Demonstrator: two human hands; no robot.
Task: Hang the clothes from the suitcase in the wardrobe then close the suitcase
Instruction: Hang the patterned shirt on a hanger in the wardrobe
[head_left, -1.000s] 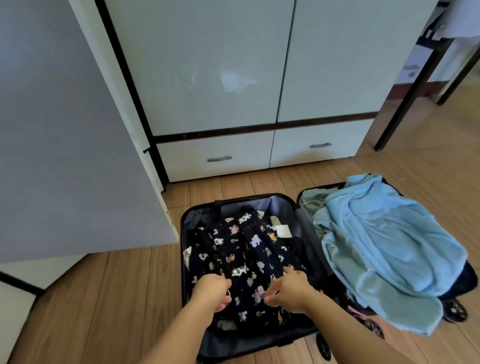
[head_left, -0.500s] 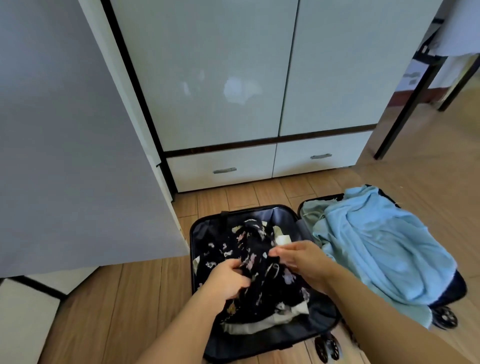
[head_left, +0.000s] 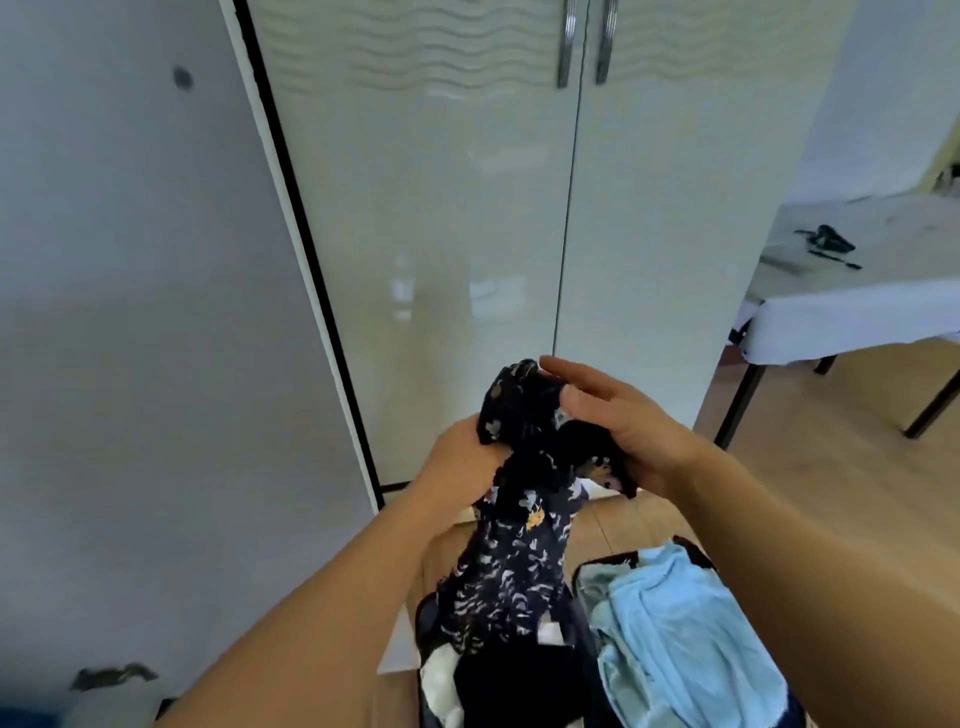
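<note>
Light brown wood-plank floor (head_left: 810, 483), bearing an open black suitcase (head_left: 623, 561) at the near edge. White glossy wardrobe (head_left: 467, 234) stands beyond the suitcase; a black-legged table under white cloth (head_left: 852, 312) stands to the suitcase's far right.

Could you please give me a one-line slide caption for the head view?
Both hands, left hand and right hand, lift a dark patterned garment from the open suitcase before the wardrobe.

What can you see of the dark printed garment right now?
The dark printed garment is navy or black thin fabric with small pale and orange figures. It is bunched at the top and hangs as a twisted length toward the open suitcase. The left hand grips it by the upper bunch; the right hand holds the top, fingers fairly straight. Its exact type cannot be told.
</note>
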